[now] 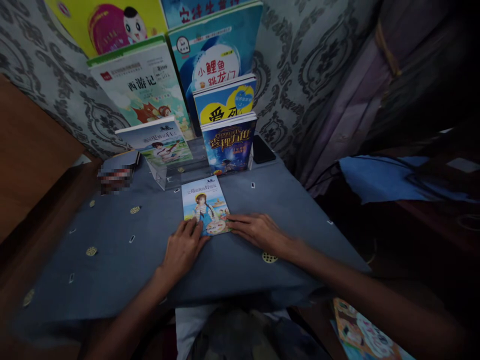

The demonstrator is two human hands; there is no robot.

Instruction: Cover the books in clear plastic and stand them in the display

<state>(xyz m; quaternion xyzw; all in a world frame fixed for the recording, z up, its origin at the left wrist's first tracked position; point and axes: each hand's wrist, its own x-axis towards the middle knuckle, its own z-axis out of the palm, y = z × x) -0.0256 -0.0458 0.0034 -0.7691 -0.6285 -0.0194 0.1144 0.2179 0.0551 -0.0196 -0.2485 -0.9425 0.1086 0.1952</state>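
A small picture book [204, 201] with a girl on its cover lies flat on the grey-blue tablecloth [123, 260]. My left hand [184, 249] rests flat at the book's near left corner, fingertips on the cover. From the other side my right hand [258, 231] lies flat on the cloth, its fingertips touching the book's near right edge. Neither hand grips anything.
Behind the book a clear stand [170, 175] holds upright books: a dark blue one [228, 143], a pale one [159, 141], and larger ones behind. A black phone [263, 149] lies at the back right. Patterned wallpaper and a curtain [348, 100] close off the back and right.
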